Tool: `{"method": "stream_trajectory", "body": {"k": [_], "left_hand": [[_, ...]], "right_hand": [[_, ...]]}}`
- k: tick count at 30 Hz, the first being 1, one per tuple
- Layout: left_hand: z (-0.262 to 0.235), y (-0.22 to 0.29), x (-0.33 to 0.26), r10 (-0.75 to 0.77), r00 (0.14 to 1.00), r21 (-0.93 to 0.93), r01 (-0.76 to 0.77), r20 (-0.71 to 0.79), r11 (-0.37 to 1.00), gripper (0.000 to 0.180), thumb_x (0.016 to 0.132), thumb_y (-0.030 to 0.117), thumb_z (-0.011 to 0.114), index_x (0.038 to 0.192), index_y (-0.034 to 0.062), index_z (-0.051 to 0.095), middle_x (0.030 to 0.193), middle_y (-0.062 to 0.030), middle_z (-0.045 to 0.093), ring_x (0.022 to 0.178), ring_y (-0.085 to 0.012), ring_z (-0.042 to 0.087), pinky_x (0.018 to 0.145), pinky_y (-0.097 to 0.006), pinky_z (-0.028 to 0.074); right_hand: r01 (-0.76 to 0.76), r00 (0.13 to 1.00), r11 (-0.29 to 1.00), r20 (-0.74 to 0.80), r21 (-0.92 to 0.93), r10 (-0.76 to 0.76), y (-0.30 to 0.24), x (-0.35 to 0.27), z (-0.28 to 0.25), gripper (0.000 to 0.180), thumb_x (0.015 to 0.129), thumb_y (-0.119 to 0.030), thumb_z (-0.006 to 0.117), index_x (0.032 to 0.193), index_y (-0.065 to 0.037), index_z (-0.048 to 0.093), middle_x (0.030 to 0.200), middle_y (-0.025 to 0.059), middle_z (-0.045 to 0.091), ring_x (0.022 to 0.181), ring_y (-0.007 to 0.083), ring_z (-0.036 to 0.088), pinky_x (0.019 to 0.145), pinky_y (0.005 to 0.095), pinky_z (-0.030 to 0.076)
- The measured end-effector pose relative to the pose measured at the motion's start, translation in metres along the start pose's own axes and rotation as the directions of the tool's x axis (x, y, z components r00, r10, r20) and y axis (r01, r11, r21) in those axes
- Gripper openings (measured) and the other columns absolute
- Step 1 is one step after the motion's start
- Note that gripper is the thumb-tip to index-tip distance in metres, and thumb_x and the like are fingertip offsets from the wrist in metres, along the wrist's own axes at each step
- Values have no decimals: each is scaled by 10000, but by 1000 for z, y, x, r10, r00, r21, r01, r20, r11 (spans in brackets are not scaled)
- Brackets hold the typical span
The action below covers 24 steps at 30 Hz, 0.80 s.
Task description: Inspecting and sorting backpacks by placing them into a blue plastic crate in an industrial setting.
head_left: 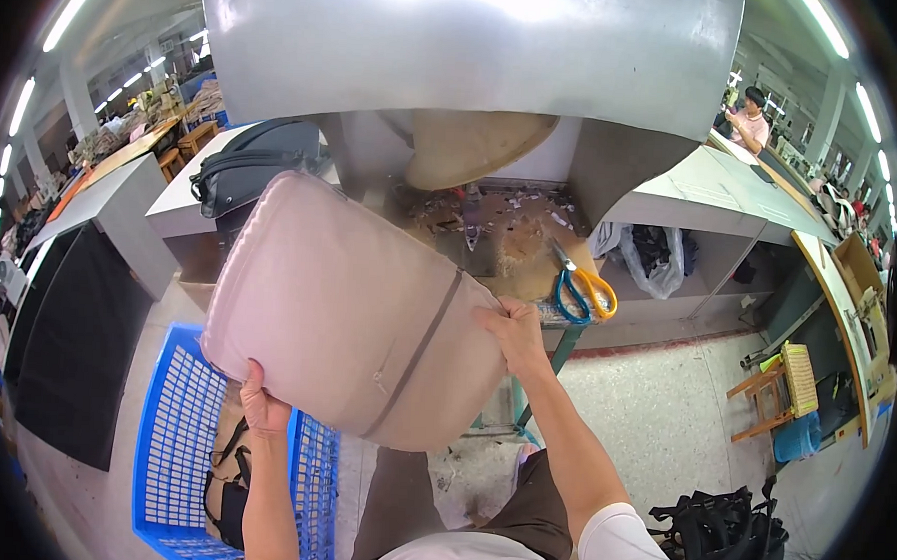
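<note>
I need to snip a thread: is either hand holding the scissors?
No, the scissors lie at the edge of the table, while the left hand and right hand grip the pale panel.

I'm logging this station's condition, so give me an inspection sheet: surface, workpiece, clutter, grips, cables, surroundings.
Surface: ledge beneath the metal hood, strewn with scraps.
Job's things: pale pink panel with a dark band, held tilted.
Clutter: blue-and-orange scissors at the ledge's right; black strapped item inside the blue basket.
Grips: left grip holds the panel's lower-left edge; right grip its right edge.
Cables: nothing seen.
Surroundings: black bag at left, wooden stool at right, another person farther off.
</note>
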<state>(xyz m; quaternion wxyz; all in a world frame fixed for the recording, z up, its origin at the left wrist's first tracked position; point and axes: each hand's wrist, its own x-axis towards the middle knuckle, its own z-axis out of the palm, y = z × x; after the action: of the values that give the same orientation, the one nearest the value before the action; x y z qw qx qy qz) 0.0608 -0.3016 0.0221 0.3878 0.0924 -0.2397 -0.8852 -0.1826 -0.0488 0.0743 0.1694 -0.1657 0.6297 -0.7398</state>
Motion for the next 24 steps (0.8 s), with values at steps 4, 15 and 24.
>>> {"method": "stream_trajectory", "body": {"k": [4,15,24], "left_hand": [[5,-7,8,-44,999,-49,42,-28,998,441,808,211,590,1182,29,442,1166,-87,510,1073,-255,471,941,-426,366],[3,-24,23,-88,995,-101,82,-55,992,454,810,236,586,1192,40,438,1203,-104,485,1115,-272,438,969,-449,334],[-4,-38,26,-156,986,-91,151,-57,984,440,813,250,581,1180,43,454,1191,-102,498,1099,-274,453,974,-443,328]], "right_hand": [[12,1000,999,3,-42,-12,2,18,-4,84,697,-28,623,766,17,636,645,33,606,510,71,529,462,208,417],[53,999,993,3,-108,-53,-4,33,-14,95,691,-49,636,758,19,637,627,16,585,501,65,509,453,207,403],[69,994,978,-72,-198,-85,6,20,-28,121,676,-100,630,688,19,614,564,-16,528,510,39,446,457,223,365]]}}
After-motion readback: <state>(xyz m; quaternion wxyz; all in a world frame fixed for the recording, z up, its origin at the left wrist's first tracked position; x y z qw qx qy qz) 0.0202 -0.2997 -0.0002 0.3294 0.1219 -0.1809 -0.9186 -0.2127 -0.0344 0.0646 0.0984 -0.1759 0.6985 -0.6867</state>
